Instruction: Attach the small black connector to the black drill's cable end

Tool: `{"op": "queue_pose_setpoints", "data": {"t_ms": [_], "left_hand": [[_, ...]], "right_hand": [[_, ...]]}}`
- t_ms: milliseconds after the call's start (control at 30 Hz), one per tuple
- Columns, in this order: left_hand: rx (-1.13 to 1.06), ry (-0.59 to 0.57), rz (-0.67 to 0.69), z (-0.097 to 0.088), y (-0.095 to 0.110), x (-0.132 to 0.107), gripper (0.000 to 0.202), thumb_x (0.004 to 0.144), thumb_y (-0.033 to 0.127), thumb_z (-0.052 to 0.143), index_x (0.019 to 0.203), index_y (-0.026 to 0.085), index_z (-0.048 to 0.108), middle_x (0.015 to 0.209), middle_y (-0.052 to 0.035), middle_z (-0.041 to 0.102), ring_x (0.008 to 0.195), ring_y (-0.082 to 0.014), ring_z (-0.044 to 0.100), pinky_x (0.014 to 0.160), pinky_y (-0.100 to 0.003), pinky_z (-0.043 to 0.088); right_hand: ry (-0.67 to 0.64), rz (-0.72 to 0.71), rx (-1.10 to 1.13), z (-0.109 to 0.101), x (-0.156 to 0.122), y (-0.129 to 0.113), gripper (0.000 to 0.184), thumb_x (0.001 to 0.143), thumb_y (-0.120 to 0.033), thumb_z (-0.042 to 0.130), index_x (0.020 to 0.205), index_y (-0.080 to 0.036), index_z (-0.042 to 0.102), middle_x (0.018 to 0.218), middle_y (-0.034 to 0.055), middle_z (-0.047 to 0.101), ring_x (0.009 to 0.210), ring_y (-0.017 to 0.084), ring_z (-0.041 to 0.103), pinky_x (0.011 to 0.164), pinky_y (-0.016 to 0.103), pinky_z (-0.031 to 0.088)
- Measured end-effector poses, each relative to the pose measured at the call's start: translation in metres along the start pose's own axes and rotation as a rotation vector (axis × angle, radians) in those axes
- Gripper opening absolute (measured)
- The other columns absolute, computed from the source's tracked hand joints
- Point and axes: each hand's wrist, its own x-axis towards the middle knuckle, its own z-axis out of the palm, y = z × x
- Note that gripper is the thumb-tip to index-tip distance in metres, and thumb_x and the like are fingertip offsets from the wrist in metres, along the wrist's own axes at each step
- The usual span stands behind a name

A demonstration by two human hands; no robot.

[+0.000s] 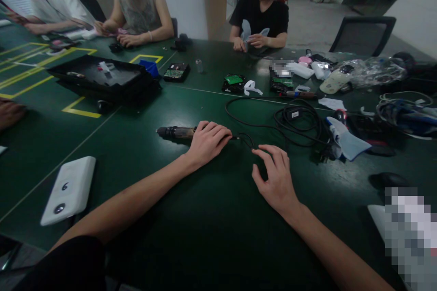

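An electric screwdriver (175, 132) with a dark body lies on the green table, its tip pointing left. Over its rear end my left hand (209, 142) is closed, fingers wrapped round the handle. A thin black cable (246, 138) comes out of the tool's back just past my fingers. To the right, my right hand (275, 177) hovers low over the table with thumb and fingers apart. Its index fingertip is close to the cable; whether it touches cannot be made out. Behind it lies a coiled black cord (297, 118) with a white label.
A black tray (99, 77) stands at the left back. A white power bank (70, 191) marked 6 lies front left. Hard drives (176, 72) with green boards sit farther back. Cloths, plastic bags (372, 72) and a mouse (389, 180) crowd the right. Several people sit opposite.
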Motion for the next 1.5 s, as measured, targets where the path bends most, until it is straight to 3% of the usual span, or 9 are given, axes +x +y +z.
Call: {"op": "queue_pose_setpoints", "data": {"t_ms": [167,267,400,633,767,967,1167,1500], "left_hand": [[0.072,0.094,-0.129,0.002,-0.026,0.002,0.017,0.108,0.034,0.051,0.110,0.025,0.065,0.110,-0.0028,0.075,0.103,-0.0232,0.063,0.099,-0.046,0.036],[0.121,0.070,-0.221,0.004,-0.034,0.002,0.016,0.107,0.034,0.052,0.109,0.025,0.065,0.110,-0.0028,0.074,0.103,-0.0244,0.061,0.097,-0.046,0.037],[0.170,-0.035,-0.240,0.006,-0.035,0.002,0.016,0.106,0.035,0.053,0.108,0.025,0.065,0.107,-0.0033,0.073,0.103,-0.0262,0.060,0.094,-0.046,0.037],[0.156,-0.028,-0.225,0.005,-0.033,0.002,0.015,0.104,0.033,0.054,0.109,0.025,0.065,0.109,-0.0041,0.073,0.104,-0.0267,0.059,0.094,-0.047,0.037],[0.119,-0.048,-0.170,0.004,-0.029,0.001,0.016,0.104,0.033,0.054,0.108,0.024,0.067,0.107,-0.0042,0.074,0.103,-0.0260,0.060,0.092,-0.046,0.037],[0.024,-0.146,0.020,-0.003,-0.008,0.000,0.022,0.107,0.034,0.049,0.114,0.026,0.067,0.110,-0.0024,0.074,0.103,-0.0233,0.060,0.092,-0.044,0.036],[-0.078,-0.222,0.192,-0.005,0.010,-0.001,0.025,0.107,0.035,0.047,0.116,0.025,0.069,0.111,-0.0032,0.073,0.105,-0.0220,0.060,0.093,-0.042,0.036],[-0.162,-0.253,0.255,-0.004,0.020,-0.006,0.026,0.108,0.035,0.047,0.119,0.024,0.068,0.113,-0.0029,0.073,0.105,-0.0199,0.060,0.096,-0.040,0.037]], "right_hand": [[-0.023,-0.006,0.022,0.002,0.000,0.002,0.039,0.097,-0.020,0.056,0.135,-0.025,0.054,0.140,0.0126,0.055,0.136,0.033,0.048,0.109,0.055,0.045],[-0.031,-0.012,0.023,0.004,0.000,0.004,0.038,0.097,-0.020,0.057,0.135,-0.024,0.055,0.140,0.0127,0.055,0.136,0.032,0.048,0.109,0.054,0.045],[-0.037,-0.011,0.020,0.006,-0.001,0.005,0.036,0.098,-0.021,0.056,0.135,-0.023,0.055,0.141,0.0125,0.054,0.136,0.032,0.047,0.110,0.054,0.045],[-0.055,-0.017,0.022,0.004,0.000,0.004,0.037,0.098,-0.021,0.056,0.135,-0.023,0.055,0.140,0.0126,0.055,0.136,0.033,0.048,0.109,0.054,0.046],[-0.075,-0.013,0.024,0.004,0.001,0.004,0.038,0.098,-0.022,0.057,0.136,-0.022,0.056,0.140,0.0126,0.056,0.136,0.032,0.048,0.110,0.053,0.046],[-0.148,-0.013,-0.002,0.007,0.000,0.006,0.044,0.099,-0.022,0.055,0.143,-0.023,0.051,0.142,0.0105,0.057,0.135,0.030,0.049,0.108,0.051,0.045],[-0.165,0.033,-0.061,0.011,-0.001,0.012,0.028,0.100,-0.019,0.053,0.126,-0.025,0.063,0.128,0.0087,0.064,0.122,0.030,0.056,0.092,0.047,0.046],[-0.094,0.138,-0.104,0.010,-0.002,0.013,0.017,0.101,-0.017,0.051,0.112,-0.025,0.063,0.111,0.0039,0.071,0.107,0.026,0.060,0.089,0.044,0.037]]}}
